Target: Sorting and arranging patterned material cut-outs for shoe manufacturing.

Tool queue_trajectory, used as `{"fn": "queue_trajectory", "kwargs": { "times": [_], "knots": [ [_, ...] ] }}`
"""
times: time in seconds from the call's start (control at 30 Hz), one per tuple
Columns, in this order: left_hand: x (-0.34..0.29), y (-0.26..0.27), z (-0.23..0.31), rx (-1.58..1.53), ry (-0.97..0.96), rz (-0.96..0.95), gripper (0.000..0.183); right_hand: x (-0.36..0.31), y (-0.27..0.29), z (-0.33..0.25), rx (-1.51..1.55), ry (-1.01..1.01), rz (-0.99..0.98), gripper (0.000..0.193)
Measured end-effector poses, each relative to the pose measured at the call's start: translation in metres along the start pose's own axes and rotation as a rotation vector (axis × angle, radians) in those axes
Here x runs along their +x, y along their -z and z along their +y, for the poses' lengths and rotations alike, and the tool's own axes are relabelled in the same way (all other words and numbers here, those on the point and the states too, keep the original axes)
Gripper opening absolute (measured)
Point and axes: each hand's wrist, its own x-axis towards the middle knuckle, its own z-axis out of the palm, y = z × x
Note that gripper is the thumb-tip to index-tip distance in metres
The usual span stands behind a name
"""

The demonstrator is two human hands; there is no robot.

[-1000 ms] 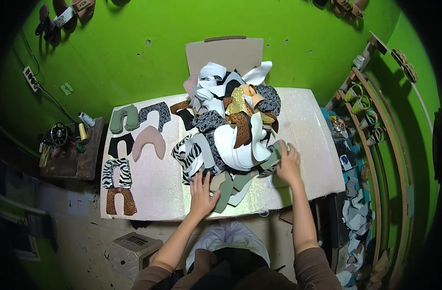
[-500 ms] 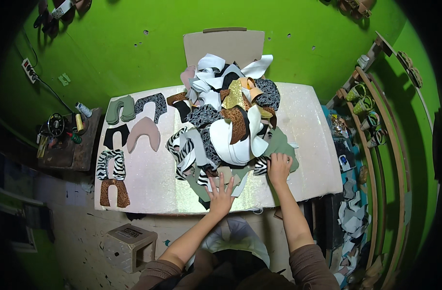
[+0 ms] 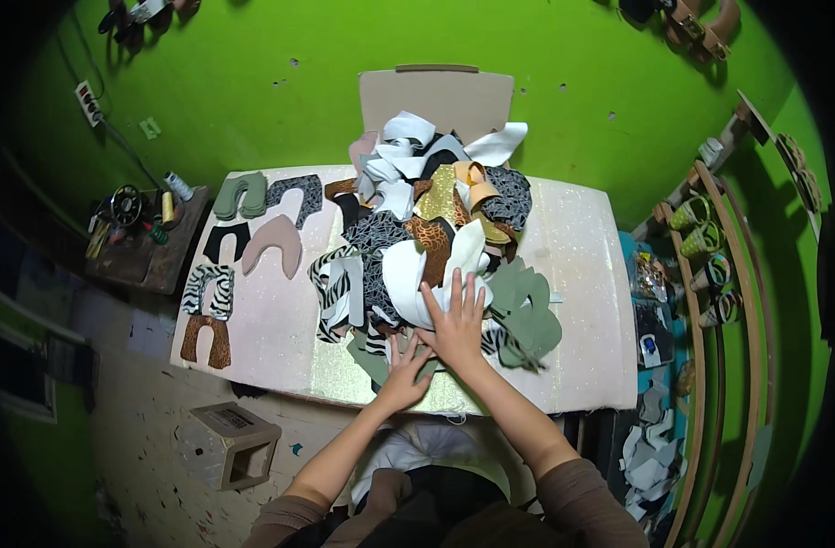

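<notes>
A heap of cut shoe-upper pieces covers the middle of the table. My right hand (image 3: 456,331) lies on white pieces (image 3: 404,283) at the heap's near side, its fingers stretched out and apart. Just left of it, my left hand (image 3: 404,376) rests on the heap's near edge with fingers spread, beside green pieces (image 3: 367,363). More green pieces (image 3: 531,315) lie at the right, over zebra-print ones (image 3: 498,340). Brown leopard-print (image 3: 428,239), gold (image 3: 438,187) and black patterned pieces (image 3: 378,233) show higher in the heap. What lies under my palms is hidden.
Sorted U-shaped pieces line the table's left side: green (image 3: 239,196), pink (image 3: 273,247), zebra (image 3: 207,292) and leopard-print (image 3: 206,343). A side table (image 3: 148,242) holds thread spools. A wooden rack (image 3: 709,365) with sandals stands right; a stool (image 3: 225,446) is below.
My right hand has moved left from the green pieces onto the white ones, near my left hand. The green pieces at the right now lie more spread out. The whole view has shifted slightly.
</notes>
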Motion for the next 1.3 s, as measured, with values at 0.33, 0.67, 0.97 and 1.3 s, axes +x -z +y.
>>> {"fn": "queue_trajectory", "kwargs": {
  "times": [0.33, 0.67, 0.97, 1.3],
  "knots": [
    [-0.024, 0.011, -0.003, 0.045, 0.065, 0.543, 0.055, 0.002, 0.034, 0.094, 0.548, -0.068, -0.095, 0.083],
    [0.008, 0.009, 0.029, 0.069, -0.044, 0.615, 0.056, 0.002, 0.110, 0.154, 0.705, -0.219, 0.240, 0.087],
    [0.018, -0.001, 0.057, 0.027, -0.152, 0.511, 0.065, -0.054, 0.059, 0.135, 0.472, -0.029, -0.324, 0.074],
    [0.028, 0.028, 0.038, -0.073, 0.013, 0.701, 0.050, -0.020, 0.060, 0.124, 0.911, -0.514, -0.160, 0.038]
  ]
}}
